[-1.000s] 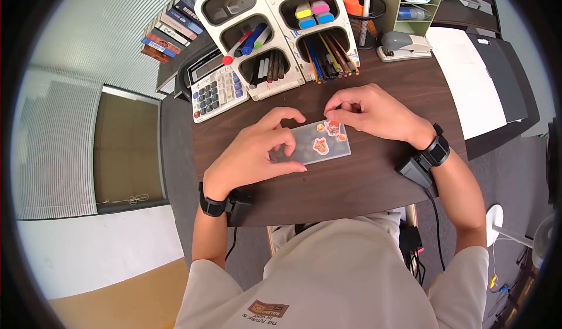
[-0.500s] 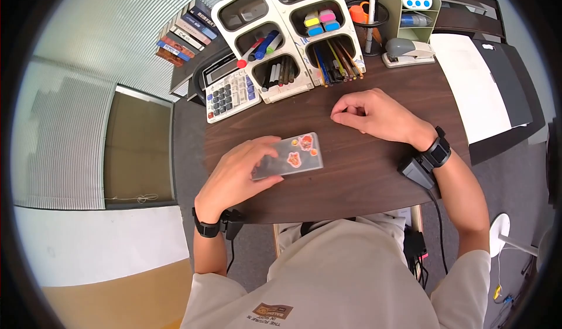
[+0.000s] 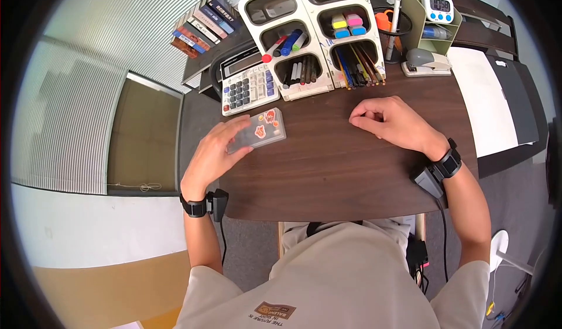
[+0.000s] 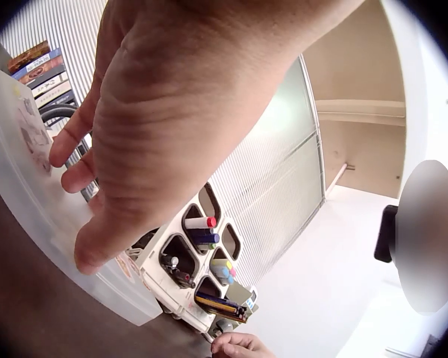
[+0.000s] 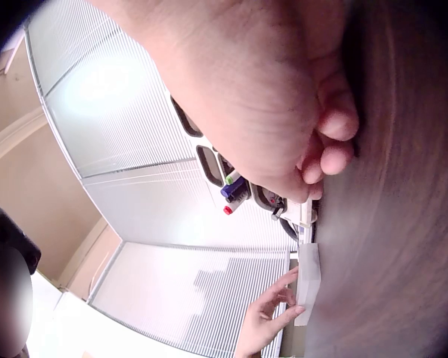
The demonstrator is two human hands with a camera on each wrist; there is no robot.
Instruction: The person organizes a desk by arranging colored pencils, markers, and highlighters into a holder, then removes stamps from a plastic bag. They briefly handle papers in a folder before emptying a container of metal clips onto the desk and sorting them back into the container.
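Note:
A frosted plastic box (image 3: 273, 133) with orange and red stickers on its lid lies at the left of the desk, just below the calculator. My left hand (image 3: 212, 152) holds its left end, fingers over the far edge and thumb along the near side. In the left wrist view the thumb lies against the wall of the box (image 4: 30, 186), and the fingers reach across the top. My right hand (image 3: 398, 123) rests on the desk, well to the right of the box, its fingers loosely curled with nothing visible in them.
Behind the box stand a white calculator (image 3: 249, 91) and a white organizer (image 3: 328, 82) with pens, pencils and highlighters. Further right are a mesh pen cup (image 3: 397, 39), a stapler (image 3: 426, 64), a timer (image 3: 439, 7) and white paper (image 3: 481, 106). Books (image 3: 205, 24) stand at the back left.
My left hand has moved the box leftward across the desk, towards the calculator. The right hand has drawn away from the box's right end and now stays apart from it.

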